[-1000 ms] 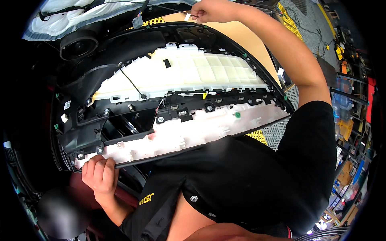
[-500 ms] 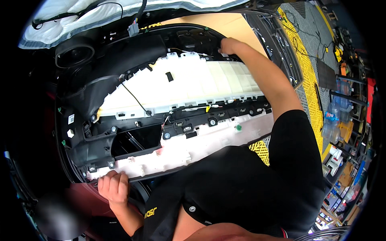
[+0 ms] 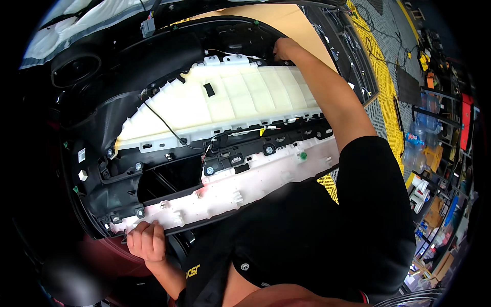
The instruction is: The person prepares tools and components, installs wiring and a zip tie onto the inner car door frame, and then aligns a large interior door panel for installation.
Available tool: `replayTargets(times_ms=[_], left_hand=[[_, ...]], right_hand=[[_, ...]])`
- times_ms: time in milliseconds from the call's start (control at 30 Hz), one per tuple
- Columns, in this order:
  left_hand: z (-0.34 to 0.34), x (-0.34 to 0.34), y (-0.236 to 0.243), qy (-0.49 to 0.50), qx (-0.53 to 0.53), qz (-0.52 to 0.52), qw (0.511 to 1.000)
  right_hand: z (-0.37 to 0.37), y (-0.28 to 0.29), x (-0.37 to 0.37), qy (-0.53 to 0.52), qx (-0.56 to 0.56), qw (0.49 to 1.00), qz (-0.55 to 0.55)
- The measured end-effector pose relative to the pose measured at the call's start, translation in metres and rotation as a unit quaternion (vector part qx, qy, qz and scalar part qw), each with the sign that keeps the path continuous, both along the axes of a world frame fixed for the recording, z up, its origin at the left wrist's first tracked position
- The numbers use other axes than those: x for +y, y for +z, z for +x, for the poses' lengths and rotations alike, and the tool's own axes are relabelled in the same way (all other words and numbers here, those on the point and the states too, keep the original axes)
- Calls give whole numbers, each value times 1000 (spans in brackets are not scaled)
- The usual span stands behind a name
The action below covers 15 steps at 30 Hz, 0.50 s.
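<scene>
A large car door panel (image 3: pixel 97 198) lies across the view with its inner side up. It is black plastic with a cream pad (image 3: pixel 255 94) in the middle and a whitish strip (image 3: pixel 276 169) along its near edge. My left hand (image 3: pixel 147 241) curls its fingers over the near left edge. At the far right corner my right hand (image 3: pixel 284 49) is closed on the panel's rim, its fingertips partly hidden. A thin black cable (image 3: pixel 164 121) runs over the pad, and several metal and green clips dot the panel.
Above hangs a grey wire connector (image 3: pixel 148 26) beside white quilted padding (image 3: pixel 43 43). Brown cardboard (image 3: pixel 312 38) lies beyond the panel's far right. Yellow floor grating (image 3: pixel 378 66) and shelves with water bottles (image 3: pixel 415 153) stand to the right.
The panel has shifted slightly left and upward in the picture, with both hands keeping their hold on its edges. The hanging connector also appears farther left and higher.
</scene>
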<state>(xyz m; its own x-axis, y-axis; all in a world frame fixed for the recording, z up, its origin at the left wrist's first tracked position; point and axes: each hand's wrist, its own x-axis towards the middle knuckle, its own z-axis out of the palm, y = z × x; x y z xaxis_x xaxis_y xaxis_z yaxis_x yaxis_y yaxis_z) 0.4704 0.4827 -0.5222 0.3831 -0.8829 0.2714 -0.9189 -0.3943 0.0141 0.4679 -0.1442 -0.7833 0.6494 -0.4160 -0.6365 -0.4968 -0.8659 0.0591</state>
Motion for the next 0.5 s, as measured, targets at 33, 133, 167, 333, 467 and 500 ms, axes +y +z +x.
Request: replayTargets(times_ms=[33, 133, 167, 333, 467, 500], left_hand=[[0, 0, 0, 0, -1, -2, 1000], [0, 3, -1, 4, 3, -1, 1000], [-1, 5, -2, 3, 4, 1, 1000], [1, 2, 1, 0, 9, 6, 1000], [0, 4, -1, 0, 9, 6, 1000], [0, 4, -1, 1, 9, 6, 1000]], right_hand=[[-3, 2, 0, -14, -19, 999, 25], [-8, 14, 7, -63, -82, 992, 78], [-8, 19, 10, -84, -107, 987, 83], [-6, 59, -6, -218, -177, 938, 205], [-22, 91, -28, -324, -308, 823, 350], [-26, 107, -34, -310, -301, 827, 361]])
